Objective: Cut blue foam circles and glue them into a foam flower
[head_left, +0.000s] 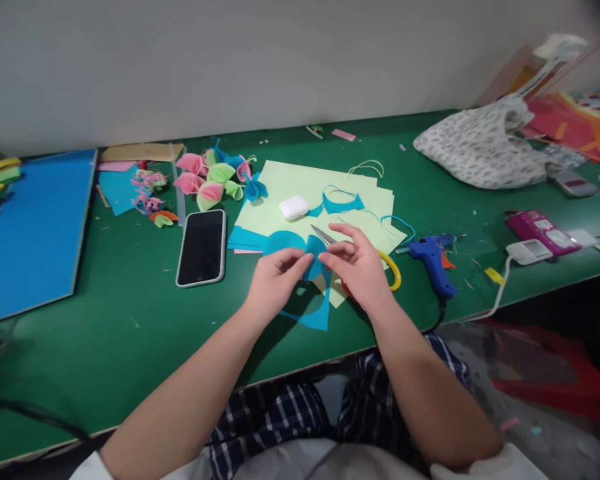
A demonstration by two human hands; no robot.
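Between my two hands is a small piece of blue paper (315,249), curved and folded. My left hand (279,279) pinches its left side. My right hand (356,268) grips its lower right edge with thumb and finger, the other fingers raised. Another rounded blue paper (284,240) lies just behind my left hand. Under my hands is a blue paper offcut (316,316) with a round cut-out. Scissors (393,272) with a yellow and red handle lie partly hidden beneath my right hand, their tip pointing left. Pale green sheets (275,183) are stacked behind.
A white case (293,207) rests on the sheets. Left are a phone (201,248), folded paper petals (213,180) and a blue board (35,230). To the right are a blue glue gun (434,260), a purple power strip (543,230) and a patterned cloth bag (485,147).
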